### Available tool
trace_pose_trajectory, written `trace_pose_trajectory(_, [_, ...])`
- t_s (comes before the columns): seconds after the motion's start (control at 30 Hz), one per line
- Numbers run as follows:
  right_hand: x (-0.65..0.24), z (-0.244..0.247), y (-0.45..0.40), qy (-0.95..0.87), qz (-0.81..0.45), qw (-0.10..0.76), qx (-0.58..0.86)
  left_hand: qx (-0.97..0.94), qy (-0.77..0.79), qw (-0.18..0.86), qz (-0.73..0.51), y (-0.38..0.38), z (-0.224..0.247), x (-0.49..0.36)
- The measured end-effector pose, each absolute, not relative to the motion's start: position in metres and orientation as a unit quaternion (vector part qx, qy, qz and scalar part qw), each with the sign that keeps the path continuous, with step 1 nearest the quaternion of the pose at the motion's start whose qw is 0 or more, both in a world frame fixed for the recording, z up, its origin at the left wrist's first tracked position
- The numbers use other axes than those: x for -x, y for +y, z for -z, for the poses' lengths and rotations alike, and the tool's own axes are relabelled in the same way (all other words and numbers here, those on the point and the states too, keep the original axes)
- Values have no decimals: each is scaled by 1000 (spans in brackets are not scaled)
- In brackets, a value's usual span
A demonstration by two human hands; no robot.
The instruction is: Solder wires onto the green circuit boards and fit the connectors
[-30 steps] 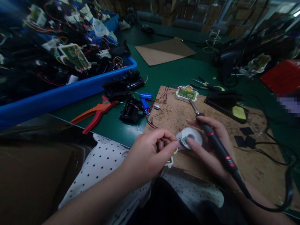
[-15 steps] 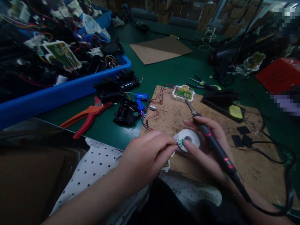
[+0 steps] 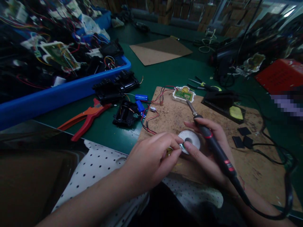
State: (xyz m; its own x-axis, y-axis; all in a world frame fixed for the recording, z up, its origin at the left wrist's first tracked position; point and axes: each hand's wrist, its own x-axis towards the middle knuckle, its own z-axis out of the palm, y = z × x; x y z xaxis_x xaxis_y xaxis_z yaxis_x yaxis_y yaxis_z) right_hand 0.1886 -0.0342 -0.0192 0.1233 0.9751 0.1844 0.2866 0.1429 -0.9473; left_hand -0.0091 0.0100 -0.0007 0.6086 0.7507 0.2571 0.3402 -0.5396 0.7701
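The right grip [image 3: 208,157] is wrapped around a soldering iron [image 3: 214,145], its thumb resting against a small green board [image 3: 182,146] over a white spool [image 3: 193,135]. The left grip [image 3: 153,157] meets it there, thumb and forefinger pinched together at that board's edge — whether on it or a wire, I cannot tell. Beneath both grips lies a stained brown work board [image 3: 170,118], set on a dark green counter [image 3: 156,75]. Beyond the iron's tip sits a white-framed circuit board [image 3: 183,95]. Left of the left grip are red-orange cutters [image 3: 92,112]; farther past them, a heaped blue bin [image 3: 101,78]. Right of the right grip lie black pads [image 3: 238,142] — and farther off, a red box [image 3: 281,75]. Brown boxes [image 3: 165,12] line the dim room's far side
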Motion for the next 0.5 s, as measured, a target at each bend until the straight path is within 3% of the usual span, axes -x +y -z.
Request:
trace_pose_trajectory(0.3, [-192, 18, -34, -610, -271, 498, 553, -827, 361, 323, -285, 3, 5, 8])
trace_pose_trajectory(0.5, [-196, 15, -32, -557, -265, 564, 549, -834, 366, 282, -301, -3, 11, 5])
